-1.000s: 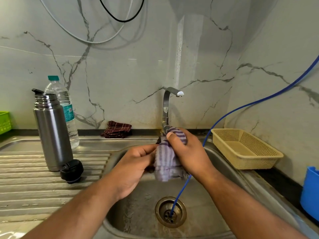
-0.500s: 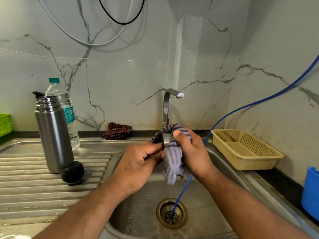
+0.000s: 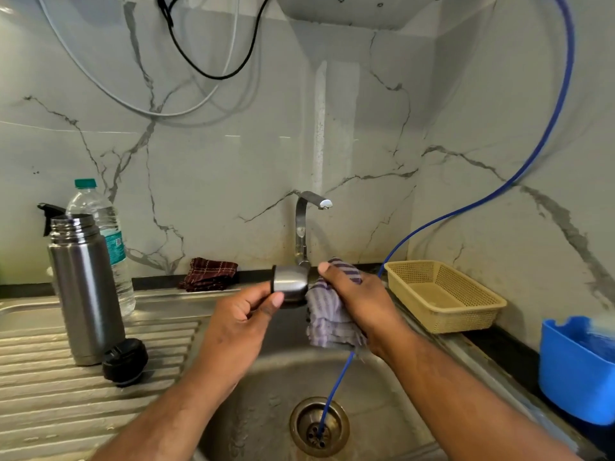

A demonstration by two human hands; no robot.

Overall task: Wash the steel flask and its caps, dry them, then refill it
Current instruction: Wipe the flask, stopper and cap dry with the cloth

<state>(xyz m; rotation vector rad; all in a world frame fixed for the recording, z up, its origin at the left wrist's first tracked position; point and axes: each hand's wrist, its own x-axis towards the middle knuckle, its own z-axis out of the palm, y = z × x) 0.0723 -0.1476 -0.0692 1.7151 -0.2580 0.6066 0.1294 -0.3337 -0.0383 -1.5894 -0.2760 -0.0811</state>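
Over the sink (image 3: 233,407), my left hand (image 3: 238,322) pinches the steel cup cap (image 3: 290,285) on its side, its open end facing left. My right hand (image 3: 357,302) grips a purple striped cloth (image 3: 327,322) bunched against the cap's closed end. The steel flask (image 3: 85,287) stands upright and uncapped on the ribbed drainboard (image 3: 50,387) at the left. Its black inner stopper (image 3: 125,361) lies beside the flask's base.
A clear water bottle (image 3: 106,234) stands behind the flask. A folded dark red cloth (image 3: 209,274) lies by the wall, left of the tap (image 3: 304,227). A blue hose (image 3: 336,387) runs into the drain (image 3: 319,426). A beige basket (image 3: 442,294) and blue container (image 3: 579,364) sit at right.
The cloth has come off the steel cap. The cap now shows bare in my left hand, and my right hand holds the cloth just to its right. The view tilted upward.
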